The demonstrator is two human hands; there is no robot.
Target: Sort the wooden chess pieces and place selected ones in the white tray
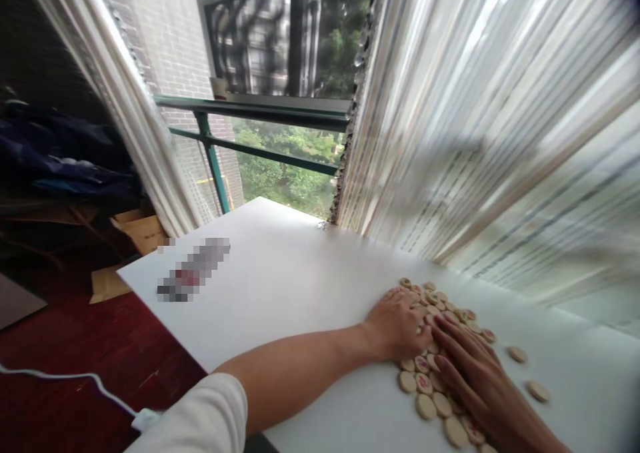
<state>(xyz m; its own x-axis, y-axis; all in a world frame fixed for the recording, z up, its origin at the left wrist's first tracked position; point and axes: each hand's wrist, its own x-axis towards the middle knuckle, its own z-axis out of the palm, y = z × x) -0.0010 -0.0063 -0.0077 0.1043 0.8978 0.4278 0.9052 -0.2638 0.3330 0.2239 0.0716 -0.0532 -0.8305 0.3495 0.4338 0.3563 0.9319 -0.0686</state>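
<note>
Round wooden Chinese chess pieces (426,407), several with red characters showing, lie in a loose heap on the white table (300,273). My left hand (399,324) rests palm down at the heap's left edge, its fingers bent over some pieces and its thumb toward the middle. Flat across the heap's right side lies my right hand (470,366), fingers stretched out and touching pieces. Both hands are close together. What lies beneath the palms is hidden.
Two loose pieces (538,392) sit right of the heap. A blurred-out long object (195,270) lies at the table's left. Beyond the table are a striped curtain (450,140) and a green railing (260,113). A cardboard box (140,230) and white cable (75,375) are at left.
</note>
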